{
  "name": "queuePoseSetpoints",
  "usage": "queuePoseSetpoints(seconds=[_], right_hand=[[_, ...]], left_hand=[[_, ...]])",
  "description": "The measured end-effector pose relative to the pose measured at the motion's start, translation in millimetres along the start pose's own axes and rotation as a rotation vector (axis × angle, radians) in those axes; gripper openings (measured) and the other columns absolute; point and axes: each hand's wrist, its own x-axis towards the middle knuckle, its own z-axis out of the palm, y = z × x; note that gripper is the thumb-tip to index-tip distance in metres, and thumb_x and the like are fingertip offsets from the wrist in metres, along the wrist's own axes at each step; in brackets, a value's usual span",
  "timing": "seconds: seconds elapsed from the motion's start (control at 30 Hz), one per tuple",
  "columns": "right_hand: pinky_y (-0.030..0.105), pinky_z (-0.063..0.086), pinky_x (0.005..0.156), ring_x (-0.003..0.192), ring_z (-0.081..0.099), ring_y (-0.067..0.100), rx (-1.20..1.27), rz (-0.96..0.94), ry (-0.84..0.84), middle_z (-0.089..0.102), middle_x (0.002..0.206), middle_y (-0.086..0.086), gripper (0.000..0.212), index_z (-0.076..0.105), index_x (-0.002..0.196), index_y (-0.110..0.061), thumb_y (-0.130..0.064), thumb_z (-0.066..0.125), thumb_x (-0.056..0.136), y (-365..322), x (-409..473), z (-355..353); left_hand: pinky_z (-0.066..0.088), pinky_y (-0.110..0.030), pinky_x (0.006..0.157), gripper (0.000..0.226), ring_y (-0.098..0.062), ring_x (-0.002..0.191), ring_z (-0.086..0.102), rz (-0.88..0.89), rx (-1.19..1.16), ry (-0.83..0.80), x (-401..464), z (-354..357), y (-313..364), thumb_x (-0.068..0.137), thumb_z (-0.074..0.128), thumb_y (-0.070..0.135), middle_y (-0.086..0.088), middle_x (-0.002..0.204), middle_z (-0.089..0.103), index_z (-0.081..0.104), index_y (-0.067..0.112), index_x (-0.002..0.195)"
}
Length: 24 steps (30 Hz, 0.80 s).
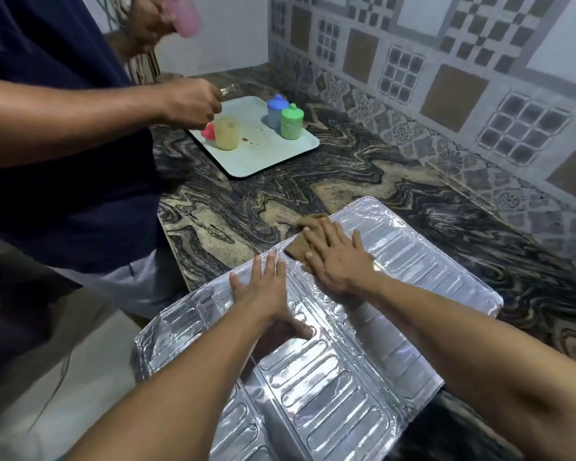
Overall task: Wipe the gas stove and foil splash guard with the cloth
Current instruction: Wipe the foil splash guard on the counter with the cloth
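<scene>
Foil splash guard (pixel 363 377), one: embossed silver sheet in folded panels, lying flat on the marbled stone countertop (pixel 363 174), near edge overhanging at the left. The gas stove cannot be made out in this view.

Cloth (pixel 305 239), one: brown, at the far left part of the guard, partly over its edge onto the counter.

Wearer's hands, two. Right hand (pixel 338 257): flat, fingers straight and slightly spread, pressing on the cloth and covering most of it. Left hand (pixel 266 294): flat, fingers straight, palm resting on the foil just left of the right hand, holding nothing.

Tray (pixel 273 154), one: pale, rectangular, on the counter far left, well apart from the guard, with small reddish spots on its surface.

Cups on the tray, three upright: blue lidded cup (pixel 276 111) and green lidded cup (pixel 291 123) touching or nearly so at the far side; yellow cup (pixel 226 133) at the left side. One red lid (pixel 208 131) lies just beside the yellow cup.

Second person (pixel 64 144), one: dark shirt, standing left of the counter; two hands seen, one over the yellow cup with a small clear item I cannot identify, the other raised with a pink cup (pixel 185 15), blurred.

Patterned wall tiles (pixel 446 78) behind the counter.

Writing: the green cup bears a mark, too small to read.
</scene>
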Motion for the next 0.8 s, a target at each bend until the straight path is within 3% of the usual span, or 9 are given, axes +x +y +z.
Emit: queuePoseSetpoints(seconds=[0.17,0.23,0.37,0.43,0.57,0.8], right_hand=[[0.062,-0.009,0.115,0.147,-0.012,0.038,0.124,0.409,-0.046,-0.013,0.161,0.015,0.065,-0.003,0.154,-0.028,-0.057,0.008,0.097,42,18,-12],[0.062,-0.006,0.115,0.146,-0.012,0.041,0.102,0.387,-0.077,-0.014,0.16,0.019,0.067,-0.005,0.154,-0.024,-0.057,0.008,0.097,32,15,-14],[0.059,-0.004,0.117,0.146,-0.015,0.038,0.016,0.033,-0.093,-0.02,0.159,0.016,0.067,-0.008,0.154,-0.025,-0.057,0.008,0.097,-24,-9,-4],[0.058,-0.003,0.117,0.148,-0.012,0.035,-0.001,-0.029,-0.07,-0.016,0.161,0.012,0.065,-0.005,0.154,-0.029,-0.057,0.009,0.097,-29,-13,-1],[0.06,-0.004,0.116,0.149,-0.007,0.031,0.012,0.054,-0.041,-0.01,0.163,0.007,0.064,-0.003,0.154,-0.034,-0.06,0.008,0.096,-1,3,-7],[0.064,-0.013,0.109,0.147,-0.014,0.036,0.116,0.435,-0.081,-0.015,0.161,0.012,0.071,-0.006,0.154,-0.029,-0.065,0.006,0.094,49,1,-19]], left_hand=[[-0.006,-0.068,0.111,0.15,-0.027,0.145,-0.023,0.006,-0.015,0.014,-1,3,0,0.048,0.076,0.075,-0.003,0.158,-0.026,-0.016,0.018,0.152],[-0.006,-0.069,0.11,0.15,-0.028,0.145,-0.023,0.006,-0.02,0.019,0,4,0,0.048,0.076,0.075,-0.003,0.158,-0.025,-0.016,0.017,0.152],[-0.005,-0.069,0.111,0.151,-0.028,0.145,-0.023,-0.012,-0.005,0.015,0,3,1,0.046,0.076,0.075,-0.003,0.158,-0.025,-0.014,0.017,0.153],[-0.005,-0.068,0.111,0.15,-0.027,0.145,-0.023,-0.016,0.006,0.013,-1,3,2,0.048,0.076,0.075,-0.003,0.159,-0.024,-0.013,0.017,0.153],[-0.006,-0.068,0.111,0.149,-0.027,0.145,-0.023,-0.02,0.005,0.017,-2,3,2,0.049,0.075,0.075,-0.003,0.158,-0.025,-0.016,0.017,0.152],[-0.001,-0.067,0.112,0.153,-0.025,0.147,-0.02,-0.043,-0.009,0.003,-1,-1,2,0.045,0.077,0.075,0.0,0.159,-0.025,-0.017,0.019,0.152]])
